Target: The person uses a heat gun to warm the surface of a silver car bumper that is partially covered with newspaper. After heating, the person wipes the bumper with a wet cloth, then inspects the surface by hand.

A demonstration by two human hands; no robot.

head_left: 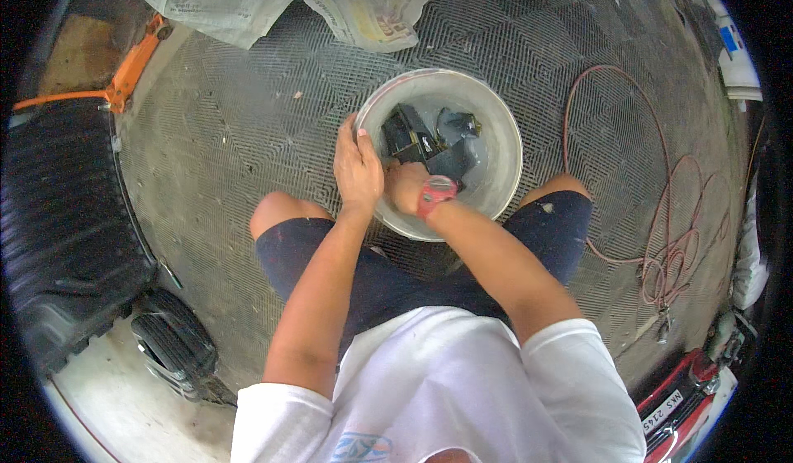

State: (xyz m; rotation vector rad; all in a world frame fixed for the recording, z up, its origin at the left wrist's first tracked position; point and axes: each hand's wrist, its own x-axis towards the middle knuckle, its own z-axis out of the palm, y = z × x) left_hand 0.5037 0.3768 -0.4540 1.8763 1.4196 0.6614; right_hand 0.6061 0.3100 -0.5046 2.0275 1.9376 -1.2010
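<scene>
A round whitish bucket (510, 166) stands on the floor between my knees, with cloudy liquid and several black pieces inside. My left hand (358, 170) is closed on its left rim, fingers along the outer wall and thumb at the edge. Inside the bucket, my right hand (405, 185) is curled low beside the black pieces, a red watch (437, 192) on its wrist. Its fingertips are hidden, and what they grip cannot be made out. A boxy black plastic part (401, 132) lies nearest it, beside a flat dark piece (452, 161). Farther right sits a curved black piece (459, 123).
Ribbed dark matting (248, 132) covers the floor. A reddish hose (661, 248) lies coiled at the right. Newspaper sheets (363, 21) hang at the far side. An orange metal arm (135, 62) and a large black ribbed panel (66, 190) stand at the left.
</scene>
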